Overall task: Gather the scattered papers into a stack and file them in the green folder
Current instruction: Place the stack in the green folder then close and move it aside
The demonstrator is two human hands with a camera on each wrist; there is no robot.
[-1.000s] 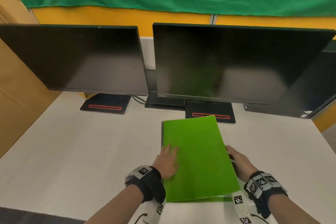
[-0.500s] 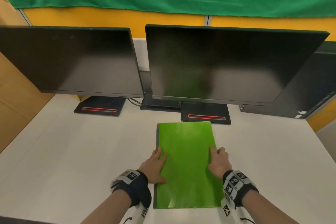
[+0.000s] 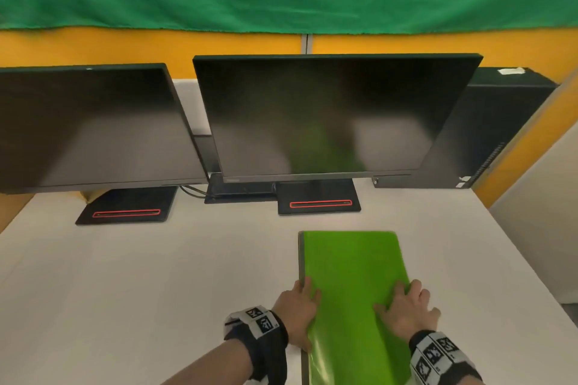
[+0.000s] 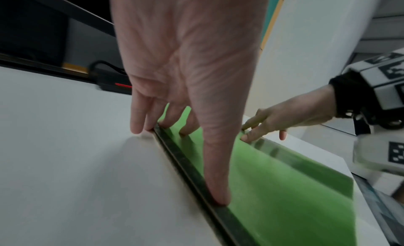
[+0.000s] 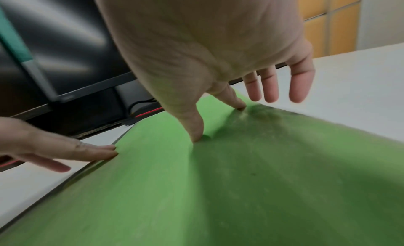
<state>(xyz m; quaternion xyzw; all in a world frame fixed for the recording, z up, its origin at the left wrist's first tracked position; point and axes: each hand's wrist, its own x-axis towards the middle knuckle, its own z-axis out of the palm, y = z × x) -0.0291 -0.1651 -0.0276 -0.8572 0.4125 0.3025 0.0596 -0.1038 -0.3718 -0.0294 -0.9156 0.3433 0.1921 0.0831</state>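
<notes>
Since 1 s ago, green folder (image 3: 350, 291) cover dropped shut; now lies flat on white desk (image 3: 140, 291), front of rt monitor (image 3: 328, 116). I see my left hand (image 3: 298, 311) w/ fingers straight, pressing spine edge. Right hand (image 3: 408, 311) fingers extended, thumb + index pressing cover's rt edge. Papers not visible.

under my fingers (image 4: 183, 128) the green folder (image 3: 353, 291) looks like smooth glossy plastic, catching the light near its lower end. the bench (image 3: 140, 275) is matt white. the monitors (image 3: 328, 116) show dark, sheeny screens.
</notes>
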